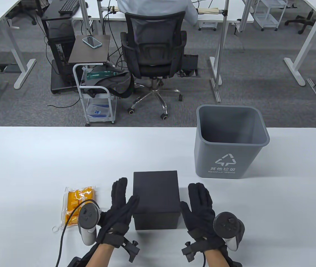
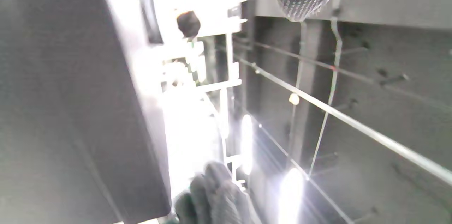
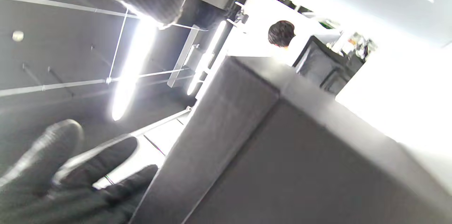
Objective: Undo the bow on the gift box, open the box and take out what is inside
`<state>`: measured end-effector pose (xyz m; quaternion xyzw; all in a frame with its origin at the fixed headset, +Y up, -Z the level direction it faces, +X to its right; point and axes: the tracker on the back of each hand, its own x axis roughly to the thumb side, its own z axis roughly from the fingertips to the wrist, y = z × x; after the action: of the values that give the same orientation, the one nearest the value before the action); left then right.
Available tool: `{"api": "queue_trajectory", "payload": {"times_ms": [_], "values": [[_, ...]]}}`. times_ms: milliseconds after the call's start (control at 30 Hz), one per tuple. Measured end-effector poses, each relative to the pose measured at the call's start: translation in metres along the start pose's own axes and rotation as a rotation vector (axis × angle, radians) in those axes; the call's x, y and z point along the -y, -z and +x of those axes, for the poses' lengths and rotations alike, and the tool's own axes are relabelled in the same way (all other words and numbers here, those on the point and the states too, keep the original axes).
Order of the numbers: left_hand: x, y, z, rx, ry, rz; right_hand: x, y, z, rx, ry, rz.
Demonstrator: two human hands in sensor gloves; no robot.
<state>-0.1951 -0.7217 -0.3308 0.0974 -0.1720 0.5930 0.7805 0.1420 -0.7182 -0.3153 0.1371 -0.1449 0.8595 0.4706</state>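
A black gift box (image 1: 156, 198) stands shut near the table's front edge, with no ribbon or bow on it. My left hand (image 1: 120, 203) lies just left of the box, fingers straight, thumb near its left front corner. My right hand (image 1: 199, 205) is just right of it, fingers straight and slightly apart from the box side. An orange packet in clear wrap (image 1: 78, 201) lies on the table left of my left hand. In the left wrist view the box side (image 2: 70, 111) fills the left half. The right wrist view shows the box corner (image 3: 282, 139) and fingers (image 3: 81, 167) beside it.
A grey waste bin (image 1: 230, 141) stands empty on the table behind and right of the box. A cable (image 1: 63, 239) runs from the left tracker across the table. Beyond the white table (image 1: 49, 155) a person sits in an office chair (image 1: 153, 52).
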Motion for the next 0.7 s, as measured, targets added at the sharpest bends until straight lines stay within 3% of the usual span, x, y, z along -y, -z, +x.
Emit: {"api": "queue_trajectory", "payload": {"times_ms": [167,333,467,700], "values": [[-0.019,-0.005,0.03,0.138,0.532,0.054,0.013,-0.002,0.012,0.053,-0.193,-0.016],[-0.036,-0.009,0.025,0.127,0.865,0.029,0.021,0.0,0.009,0.062,-0.345,-0.025],[-0.042,-0.009,0.009,0.075,0.995,-0.018,0.025,0.002,0.001,0.023,-0.432,-0.031],[-0.037,-0.004,-0.01,-0.001,1.126,-0.106,0.028,0.005,-0.019,-0.078,-0.416,-0.017]]}}
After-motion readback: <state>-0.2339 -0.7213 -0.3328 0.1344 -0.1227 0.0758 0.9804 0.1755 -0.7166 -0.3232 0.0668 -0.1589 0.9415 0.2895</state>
